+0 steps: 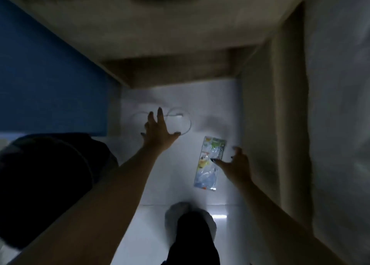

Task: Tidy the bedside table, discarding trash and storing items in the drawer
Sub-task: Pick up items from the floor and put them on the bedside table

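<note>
Dimness covers most of what we see, looking straight down at a pale floor (210, 108) between furniture. We make out a beige bed frame or cabinet edge (160, 34) across the top and a grey-white covered side (336, 84) down the right, with a blue panel (50, 74) on the left. Below that panel sits a large dark rounded shape (44, 184) that we cannot identify. At the bottom centre we see a leg in dark cloth ending in a grey foot (188, 214) on the floor.

Our two bare forearms reach down and forward. Our left hand (160, 132) is spread wide, fingers apart, hovering over or touching a thin white cable (185, 122) looped on the floor; blur keeps us from telling whether there is contact, and nothing is gripped. Our right hand (236, 164) is also spread, fingers curled slightly, just beside the right edge of a flat plastic wrapper (210, 162) with colourful print. One fingertip seems to meet the wrapper's edge, but we cannot tell for sure. The wrapper lies flat on the floor, tilted slightly, to the right of the cable and apart from it. The hands are well apart from each other, each near its own item.
</note>
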